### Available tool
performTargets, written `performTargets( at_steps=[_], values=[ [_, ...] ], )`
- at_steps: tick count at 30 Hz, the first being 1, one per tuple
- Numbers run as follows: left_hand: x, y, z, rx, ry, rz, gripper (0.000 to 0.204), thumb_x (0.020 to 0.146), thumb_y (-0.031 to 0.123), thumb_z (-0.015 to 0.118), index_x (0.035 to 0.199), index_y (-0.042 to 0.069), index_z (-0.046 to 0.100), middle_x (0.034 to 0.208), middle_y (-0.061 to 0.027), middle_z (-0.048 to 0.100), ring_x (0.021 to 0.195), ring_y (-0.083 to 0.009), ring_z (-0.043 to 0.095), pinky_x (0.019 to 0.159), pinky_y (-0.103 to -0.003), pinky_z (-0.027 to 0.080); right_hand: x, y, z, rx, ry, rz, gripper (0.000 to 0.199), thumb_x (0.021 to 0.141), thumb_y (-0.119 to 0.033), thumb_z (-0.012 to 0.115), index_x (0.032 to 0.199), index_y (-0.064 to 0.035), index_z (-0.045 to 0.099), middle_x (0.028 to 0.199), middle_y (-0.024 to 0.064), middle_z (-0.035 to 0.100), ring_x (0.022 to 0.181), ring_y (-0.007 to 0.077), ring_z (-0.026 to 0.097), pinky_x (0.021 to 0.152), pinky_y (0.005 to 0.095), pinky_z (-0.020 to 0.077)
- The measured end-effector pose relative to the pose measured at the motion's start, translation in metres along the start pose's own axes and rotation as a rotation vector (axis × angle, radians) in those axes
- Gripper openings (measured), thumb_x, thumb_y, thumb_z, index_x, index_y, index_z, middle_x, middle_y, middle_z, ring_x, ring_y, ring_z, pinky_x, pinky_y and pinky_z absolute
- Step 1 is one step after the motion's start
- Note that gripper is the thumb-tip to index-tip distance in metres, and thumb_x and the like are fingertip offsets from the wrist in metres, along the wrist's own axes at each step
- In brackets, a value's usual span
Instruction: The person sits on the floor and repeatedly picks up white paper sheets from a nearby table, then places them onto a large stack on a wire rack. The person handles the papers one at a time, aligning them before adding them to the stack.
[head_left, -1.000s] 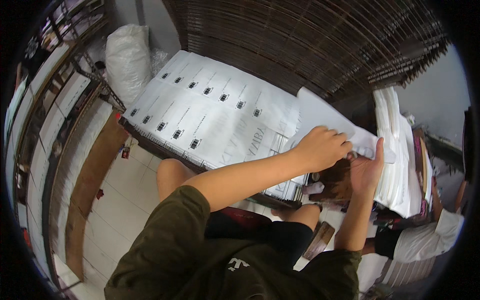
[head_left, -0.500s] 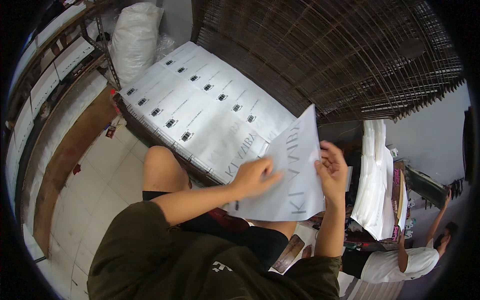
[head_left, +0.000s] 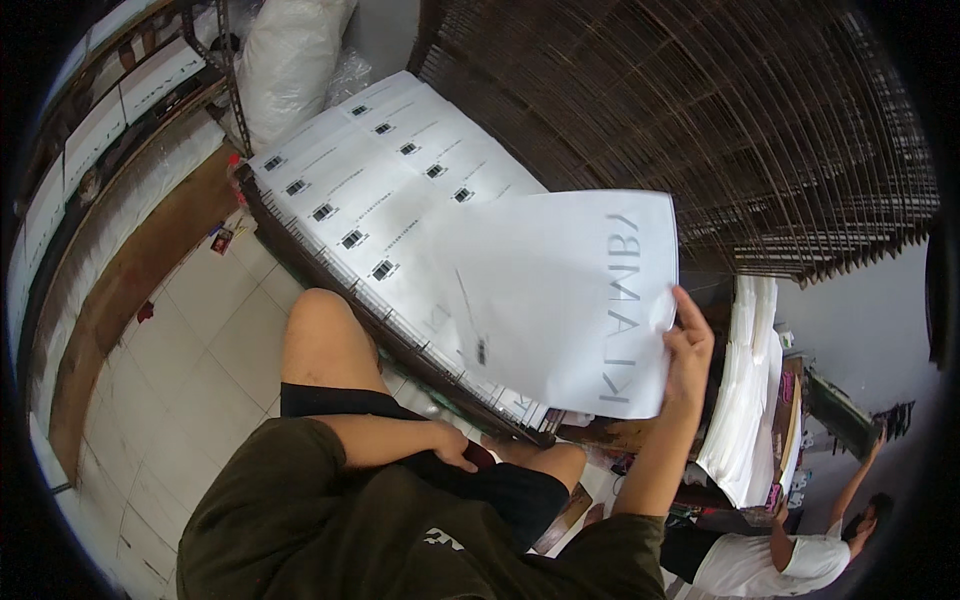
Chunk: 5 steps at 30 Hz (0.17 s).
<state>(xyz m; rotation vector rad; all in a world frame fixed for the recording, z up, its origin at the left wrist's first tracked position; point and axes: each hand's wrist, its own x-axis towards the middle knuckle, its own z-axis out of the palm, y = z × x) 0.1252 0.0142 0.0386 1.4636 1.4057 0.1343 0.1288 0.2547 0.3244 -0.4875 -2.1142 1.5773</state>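
My right hand (head_left: 690, 345) grips the right edge of a thin white plastic sheet (head_left: 590, 290) between thumb and fingers. Grey printed lettering runs along its right side, and its left part hangs over a wide layer of similar white printed sheets (head_left: 350, 190). These lie overlapping in rows on a wire rack (head_left: 330, 275), each with small dark marks. Down at my lap, my left hand (head_left: 455, 447) has its fingers bent together beside a dark red thing (head_left: 482, 457). Whatever the left fingers hold, if anything, is hidden.
More wire racks (head_left: 640, 110) stand tilted up behind. A tall stack of white sheets (head_left: 745, 400) is at the right, near a co-worker in a white shirt (head_left: 775, 560) reaching to a dark green panel (head_left: 840, 410). Shelves (head_left: 110, 190) and a stuffed white sack (head_left: 290, 70) are at the left.
The sheet has swung up and spread out over the rack in my right hand. My left hand has left the sheet's side and dropped to my lap.
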Motion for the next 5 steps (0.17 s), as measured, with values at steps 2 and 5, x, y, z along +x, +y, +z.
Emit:
performTargets(
  at_steps=[2,5],
  values=[
    [0.020,-0.018,-0.003,-0.019,-0.034,-0.020,0.078,0.077,0.071,0.048,0.099,-0.001,0.067,0.106,-0.0201,0.063,0.102,-0.0351,0.058,0.089,-0.041,0.044,0.005,0.075,-0.014,0.103,0.094,-0.005,0.064,0.065,0.014,0.041,0.128,0.0082,0.046,0.130,0.0170,0.051,0.117,0.0216,0.053,0.097,0.0304,0.0424],
    [0.003,-0.010,-0.016,0.000,-0.095,-0.037,0.080,0.077,0.070,0.050,0.110,-0.002,0.063,0.114,-0.0231,0.060,0.108,-0.0339,0.056,0.092,-0.040,0.042,-0.007,0.180,-0.001,0.246,0.136,0.116,0.073,0.061,0.013,0.035,0.134,0.0063,0.039,0.135,0.0197,0.046,0.125,0.0273,0.046,0.102,0.0342,0.0396]
  ],
)
